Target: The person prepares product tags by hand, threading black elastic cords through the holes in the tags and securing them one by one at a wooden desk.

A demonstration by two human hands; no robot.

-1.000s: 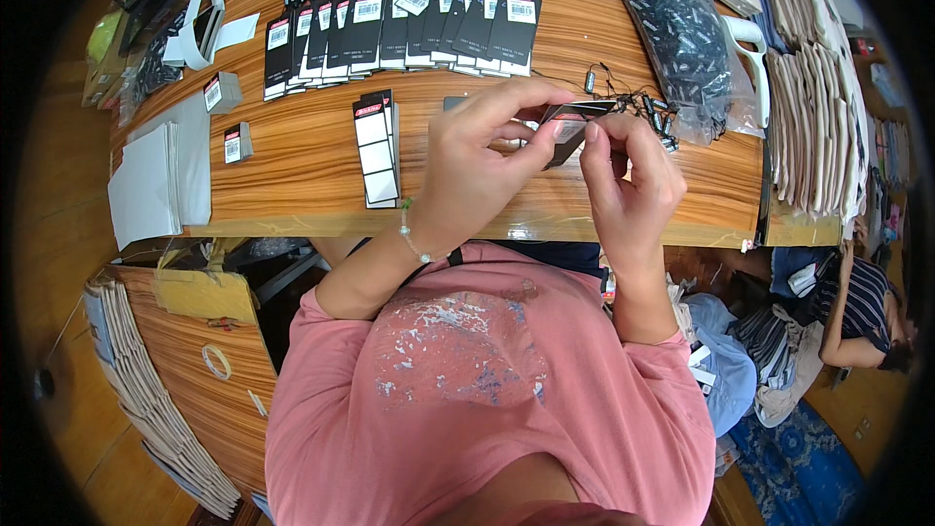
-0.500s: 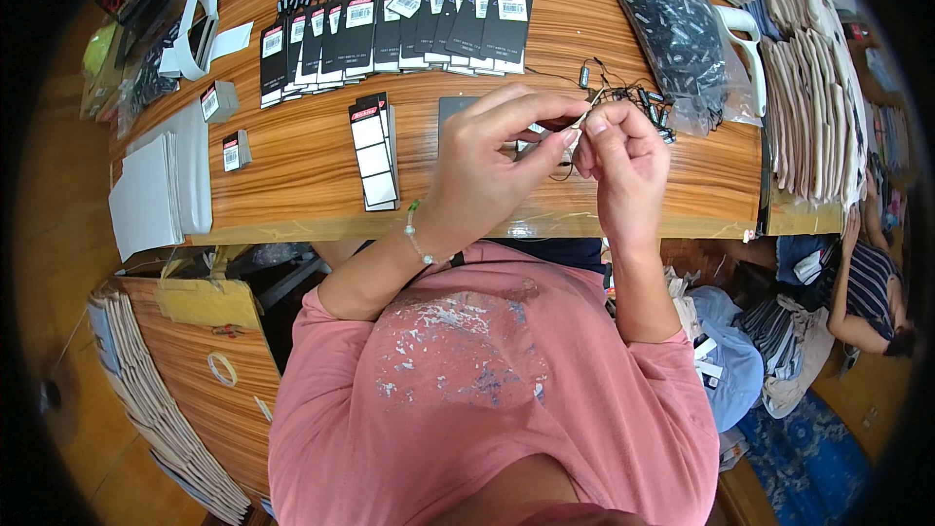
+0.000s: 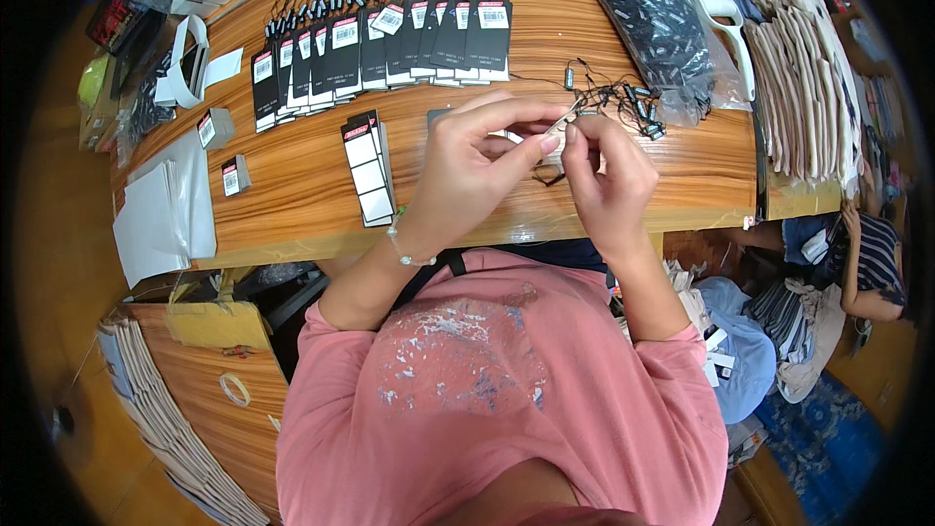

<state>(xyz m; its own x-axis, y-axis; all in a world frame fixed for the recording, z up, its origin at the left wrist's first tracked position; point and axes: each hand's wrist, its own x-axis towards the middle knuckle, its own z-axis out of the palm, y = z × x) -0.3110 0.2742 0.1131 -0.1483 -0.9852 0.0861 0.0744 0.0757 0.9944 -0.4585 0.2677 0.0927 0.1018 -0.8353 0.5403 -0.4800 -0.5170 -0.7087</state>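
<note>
Over the middle right of the wooden table (image 3: 292, 195), my left hand (image 3: 472, 151) pinches small hang tags (image 3: 562, 124), seen nearly edge-on, between thumb and fingers. My right hand (image 3: 616, 173) meets them from the other side, thumb and index finger closed at their edge. Whatever sits in that pinch is too small to make out; a thin black cord shows by the fingers. Just beyond lies a tangle of black hang-tag strings (image 3: 628, 102) with small dark clasps. Left of my left hand, a short stack of black-and-white tags (image 3: 368, 175) lies on the table.
A row of strung black hang tags (image 3: 375, 49) spreads along the far side. At the far right are a clear bag of strings (image 3: 653, 29), a white handled tool (image 3: 726, 19) and folded garments (image 3: 794, 97). Small label blocks (image 3: 216, 129) and white sheets (image 3: 161, 214) lie left.
The view has shifted slightly. My right hand has turned, its fingers now curled more at the tags' edge. My left hand keeps its pinch, with the tags tilted more edge-on.
</note>
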